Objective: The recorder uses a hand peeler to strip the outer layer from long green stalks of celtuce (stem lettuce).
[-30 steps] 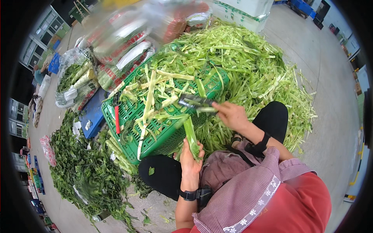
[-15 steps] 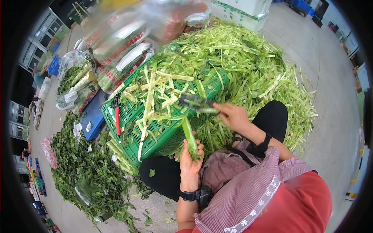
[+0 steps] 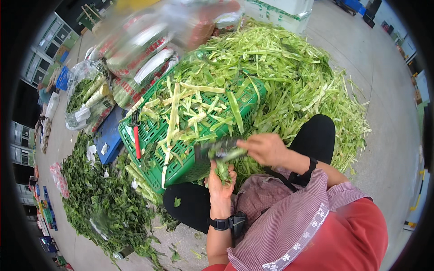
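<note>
My left hand (image 3: 220, 186) is closed round the leafy lower end of a green lettuce stem (image 3: 222, 170). In my right hand (image 3: 267, 150) is a wide dark peeler (image 3: 211, 150), smeared by motion. Its head lies across the stem's upper part and hides most of it; I cannot tell whether blade and stem touch. Just beyond both hands stands an overturned green plastic crate (image 3: 183, 170), strewn with pale peel strips (image 3: 173, 119). On the crate's left part lies a red-handled tool (image 3: 137, 141), apart from my hands.
Light green peelings (image 3: 307, 86) are heaped beyond and right of the crate. Dark leaves (image 3: 104, 198) cover the floor at left, with peeled stems (image 3: 143, 184) beside the crate. Plastic bags of stems (image 3: 90, 97), a blue board (image 3: 107, 140) and white foam boxes (image 3: 275, 18) stand farther back.
My right hand has brought the peeler nearer and down over the stem. A strip that was curling off the stem's top is no longer visible. My left hand has barely moved.
</note>
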Available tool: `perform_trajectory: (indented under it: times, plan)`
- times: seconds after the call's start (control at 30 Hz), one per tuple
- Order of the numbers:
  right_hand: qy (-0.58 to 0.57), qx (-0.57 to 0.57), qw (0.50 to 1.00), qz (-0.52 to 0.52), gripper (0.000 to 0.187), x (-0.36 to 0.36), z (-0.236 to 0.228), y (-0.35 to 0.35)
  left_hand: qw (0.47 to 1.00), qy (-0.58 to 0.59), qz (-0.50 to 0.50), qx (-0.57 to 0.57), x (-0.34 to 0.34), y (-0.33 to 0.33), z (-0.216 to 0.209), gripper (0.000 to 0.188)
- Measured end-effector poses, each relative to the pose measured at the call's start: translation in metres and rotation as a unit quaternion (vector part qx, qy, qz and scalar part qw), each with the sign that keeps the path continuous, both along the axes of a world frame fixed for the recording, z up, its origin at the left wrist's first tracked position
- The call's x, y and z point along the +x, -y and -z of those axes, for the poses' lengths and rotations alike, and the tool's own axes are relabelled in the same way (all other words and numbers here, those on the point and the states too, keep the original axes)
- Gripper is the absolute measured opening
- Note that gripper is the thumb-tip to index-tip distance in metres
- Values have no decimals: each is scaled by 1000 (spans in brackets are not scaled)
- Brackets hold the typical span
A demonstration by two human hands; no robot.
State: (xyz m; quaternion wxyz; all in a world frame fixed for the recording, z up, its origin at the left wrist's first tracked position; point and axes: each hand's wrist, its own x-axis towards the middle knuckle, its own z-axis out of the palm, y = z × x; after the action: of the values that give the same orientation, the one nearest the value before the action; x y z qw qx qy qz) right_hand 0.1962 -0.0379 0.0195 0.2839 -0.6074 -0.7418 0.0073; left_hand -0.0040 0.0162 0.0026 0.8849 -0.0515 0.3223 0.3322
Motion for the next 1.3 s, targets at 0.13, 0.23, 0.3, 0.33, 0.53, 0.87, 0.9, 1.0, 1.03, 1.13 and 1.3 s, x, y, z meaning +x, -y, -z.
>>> perform_trajectory:
  times: [0.13,0.23,0.3,0.33,0.53,0.87,0.9,1.0,1.03,1.13,1.3]
  plan:
    - [-2,59,996,-73,40,-7,19,-1,997,-44,29,-51,-4,-2,4,36]
    - [-9,-10,990,143,46,29,26,-25,993,93,53,39,-15,6,9,39]
    - [-39,0,982,184,44,38,23,-26,999,19,41,22,-12,9,-6,42]
    - [-38,0,983,182,44,33,18,-23,999,20,39,22,-9,8,-7,42]
    - [13,73,994,-77,45,-13,15,7,995,-86,14,46,-6,6,-8,44]
    - [-22,51,998,-20,41,-6,4,6,997,-70,14,-2,-16,10,8,39]
    - [-23,51,998,-16,41,-8,6,8,987,-157,-17,-25,-10,11,-1,37]
    - [16,32,999,14,42,-1,16,2,999,-35,-4,35,-21,18,6,37]
    - [15,25,997,77,41,9,23,-3,998,-42,-1,54,-18,20,-7,39]
    - [-29,1,989,147,40,23,22,-7,996,-56,-12,72,-17,23,-12,44]
    - [3,97,992,-80,46,-16,9,17,987,-148,-50,48,-1,16,-10,43]
